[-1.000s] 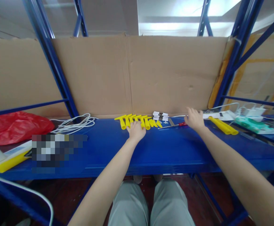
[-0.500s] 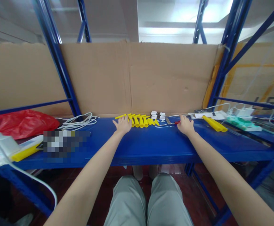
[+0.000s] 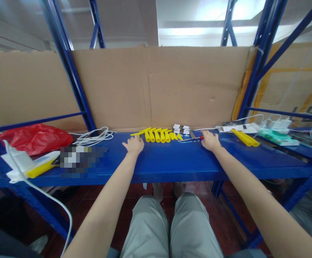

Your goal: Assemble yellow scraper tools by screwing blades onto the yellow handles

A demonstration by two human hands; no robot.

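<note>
Mid-frame, my left hand (image 3: 134,144), fingers apart, meets yellow pieces (image 3: 157,137) probably rowed for easy reach; my right hand (image 3: 211,141) touches the red-handled tool (image 3: 201,137), whether clamped I cannot tell.

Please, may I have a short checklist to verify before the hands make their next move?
1. Left hand at the left end of the row of yellow T-shaped pieces: ok.
2. Leftmost yellow piece fully visible: not ok, the hand covers part.
3. Left hand's hold on it firm: cannot tell.
4. Right hand at the tool's red handle: ok; whether it grips, cannot tell.
5. Coiled white cable apart from the left hand: ok.
6. Two yellow tubes apart from the right hand: ok.
</note>
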